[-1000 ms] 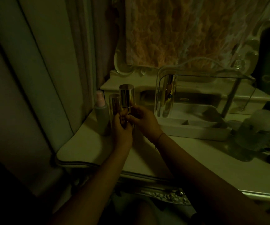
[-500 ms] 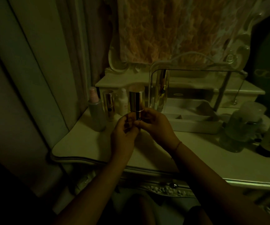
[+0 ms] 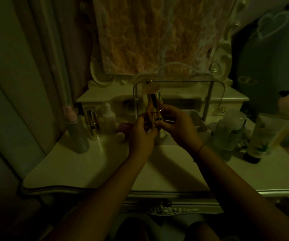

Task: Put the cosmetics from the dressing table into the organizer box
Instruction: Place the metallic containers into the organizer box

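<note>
Two bare forearms reach in from the bottom edge, over a carved drawer front with a dark knob. Beyond it lies the pale surface of the dressing table.

Above the middle of the surface, the left hand and the right hand meet. Both have their fingers curled round the lower part of a gold bottle, which they grasp upright between them. A thin band circles the right wrist. The bottle is off the surface, in front of the left part of the organizer box. It is too dark to tell whether the bottle touches the box.

Left of the hands, several cosmetics stand close together. These are a round purple item with a white disc just before it, a small white bottle, a second gold bottle and a tall bottle with a pink cap.

Right of the hands stand a clear bottle with a white top and a pale tube on a dark cap, near the surface's far right.

Behind the hands, the box's clear lid is raised. Farther back runs a low shelf, and above it a patterned cloth hangs within an ornate frame.
</note>
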Demonstrator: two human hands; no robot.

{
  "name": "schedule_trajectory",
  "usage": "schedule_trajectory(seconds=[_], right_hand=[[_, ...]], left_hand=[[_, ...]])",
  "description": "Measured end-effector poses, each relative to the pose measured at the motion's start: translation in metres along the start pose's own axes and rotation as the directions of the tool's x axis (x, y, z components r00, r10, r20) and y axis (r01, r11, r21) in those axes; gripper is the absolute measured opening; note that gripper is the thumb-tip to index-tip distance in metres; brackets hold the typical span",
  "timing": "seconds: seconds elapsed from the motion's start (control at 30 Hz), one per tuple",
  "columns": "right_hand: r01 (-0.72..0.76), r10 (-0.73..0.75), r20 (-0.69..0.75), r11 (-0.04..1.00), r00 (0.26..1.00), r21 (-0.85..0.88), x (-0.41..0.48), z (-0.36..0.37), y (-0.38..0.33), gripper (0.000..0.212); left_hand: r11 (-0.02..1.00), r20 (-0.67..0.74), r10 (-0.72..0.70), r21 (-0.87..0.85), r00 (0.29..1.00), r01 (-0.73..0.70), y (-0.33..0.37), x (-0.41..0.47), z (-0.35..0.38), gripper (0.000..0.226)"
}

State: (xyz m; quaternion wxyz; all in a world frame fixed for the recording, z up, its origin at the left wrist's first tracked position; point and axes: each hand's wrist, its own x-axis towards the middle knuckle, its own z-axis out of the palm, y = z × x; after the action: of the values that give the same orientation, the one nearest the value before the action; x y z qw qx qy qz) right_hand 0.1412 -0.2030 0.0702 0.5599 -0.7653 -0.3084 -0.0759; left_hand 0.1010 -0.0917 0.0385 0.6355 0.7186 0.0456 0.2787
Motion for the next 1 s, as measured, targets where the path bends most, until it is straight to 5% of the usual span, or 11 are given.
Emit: schedule_trajectory(seconds=[0.37, 0.67, 1.0], right_hand=[[-0.004, -0.006, -0.061, 0.985, 0.998, -0.174, 0.031, -0.014, 0.032, 0.047], [-0.03, 0.024, -0.081, 0.997, 0.996, -0.075, 0.049, -0.011, 0.06, 0.049], [-0.234, 0.234, -0.093, 0.972, 0.968, 0.009, 0.067, -0.005, 0.078, 0.044]], left_hand=[[0.988, 0.024, -0.052, 0.146, 0.998, 0.048, -0.021, 0.042, 0.03, 0.027], [0.955, -0.019, -0.033, 0.294, 0.999, 0.037, -0.026, 0.061, 0.04, 0.033], [0.956, 0.047, -0.024, 0.293, 0.999, 0.009, -0.031, 0.065, 0.041, 0.041]])
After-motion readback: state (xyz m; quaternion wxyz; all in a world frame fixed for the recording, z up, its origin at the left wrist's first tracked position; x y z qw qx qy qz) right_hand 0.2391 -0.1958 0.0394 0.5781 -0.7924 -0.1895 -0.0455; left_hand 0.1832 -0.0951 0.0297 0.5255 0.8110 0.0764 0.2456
